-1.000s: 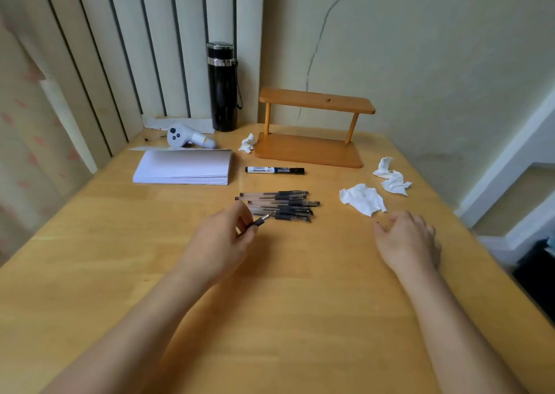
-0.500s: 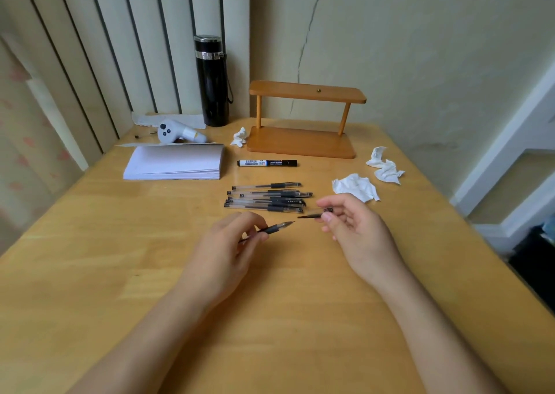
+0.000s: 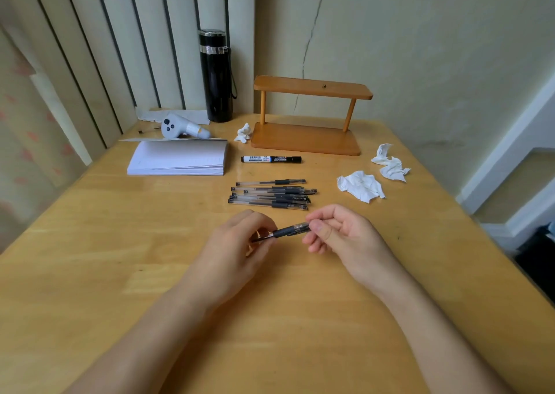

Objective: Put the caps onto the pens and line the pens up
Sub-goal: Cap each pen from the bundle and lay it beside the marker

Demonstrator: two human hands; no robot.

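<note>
My left hand (image 3: 240, 243) pinches the barrel of a black gel pen (image 3: 285, 231) held just above the table. My right hand (image 3: 339, 234) grips the clear cap (image 3: 301, 227) at the pen's tip end; the cap sits over the tip, pressed between thumb and forefinger. The pen's rear end is hidden inside my left hand. Behind my hands, several capped black gel pens (image 3: 271, 195) lie side by side in a loose row, tips to the right. A black-and-white marker (image 3: 271, 159) lies farther back, capped.
A stack of white paper (image 3: 178, 161) and a white controller (image 3: 180, 127) sit at the back left, a black flask (image 3: 215, 75) behind them. A wooden two-tier stand (image 3: 306, 138) stands at the back. Crumpled tissues (image 3: 360, 186) lie to the right and one by the stand (image 3: 243, 132).
My right hand came in from the table's right side with a cap, met the pen in my left hand and slid the cap over its tip. The view shifted slightly.
</note>
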